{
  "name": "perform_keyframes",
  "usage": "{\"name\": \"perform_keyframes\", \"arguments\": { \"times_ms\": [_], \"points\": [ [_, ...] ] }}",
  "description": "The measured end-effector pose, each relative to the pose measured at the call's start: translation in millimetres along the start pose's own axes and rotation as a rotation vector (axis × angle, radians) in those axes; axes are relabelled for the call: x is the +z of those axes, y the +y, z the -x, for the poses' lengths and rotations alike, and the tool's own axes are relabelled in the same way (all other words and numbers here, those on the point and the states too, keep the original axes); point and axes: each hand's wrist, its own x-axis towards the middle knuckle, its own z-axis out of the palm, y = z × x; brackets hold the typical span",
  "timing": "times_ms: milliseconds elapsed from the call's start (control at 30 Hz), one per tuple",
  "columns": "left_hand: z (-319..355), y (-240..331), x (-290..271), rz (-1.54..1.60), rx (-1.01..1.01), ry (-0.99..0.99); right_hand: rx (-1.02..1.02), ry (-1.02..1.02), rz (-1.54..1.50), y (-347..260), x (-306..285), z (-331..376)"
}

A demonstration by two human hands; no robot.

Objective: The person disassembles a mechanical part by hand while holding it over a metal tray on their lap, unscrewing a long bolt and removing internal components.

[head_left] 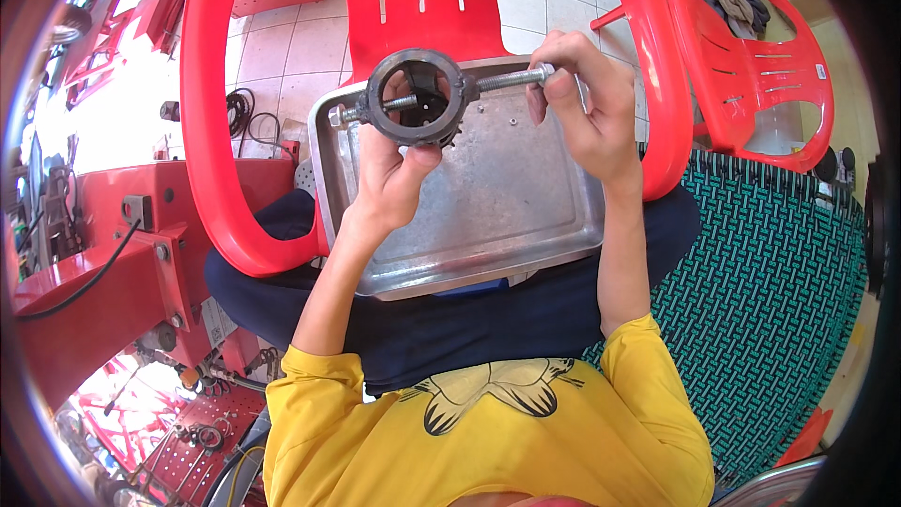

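My left hand (394, 180) is wrapped round a dark metal ring-shaped part (377, 99), with the thumb against its lower side. The ring is held up over a shallow metal tray (469, 207), and toothed edges show at its lower right. From the ring's right side a long threaded bolt (507, 81) sticks out. My right hand (596, 117) pinches that bolt's hex head between thumb and fingers. A second bolt (347, 116) runs through the ring's left side, its thread showing inside the opening. Two small pieces, apparently nuts (513, 120), lie in the tray.
The tray rests at the seat of a red plastic chair (208, 113), whose arms rise on both sides. Another red chair (751, 66) stands at the right, beside a green woven surface (760, 300). Red machinery (113, 263) and a black cable (242, 117) are at the left.
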Motion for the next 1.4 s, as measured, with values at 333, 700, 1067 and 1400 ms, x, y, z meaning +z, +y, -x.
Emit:
{"name": "perform_keyframes", "arguments": {
  "times_ms": [333, 700, 1067, 1400],
  "points": [
    [1.4, -10.8, 4.9, 0.176, 0.097, 0.015, 0.059, -0.073, -0.008, 2.6, -9.8, 5.4],
    [0.6, -6.3, -2.8, 0.028, 0.016, -0.05, 0.032, 0.103, -0.15, 3.3, 3.2, 7.7],
    [1.7, -12.1, 10.0, 0.206, 0.111, 0.072, -0.155, 0.085, -0.043, 9.6, -2.8, 12.1],
    [-1.4, -12.5, 0.6, -0.022, 0.151, -0.11, -0.233, 0.117, -0.01, 19.6, -5.5, 17.3]
  ]
}}
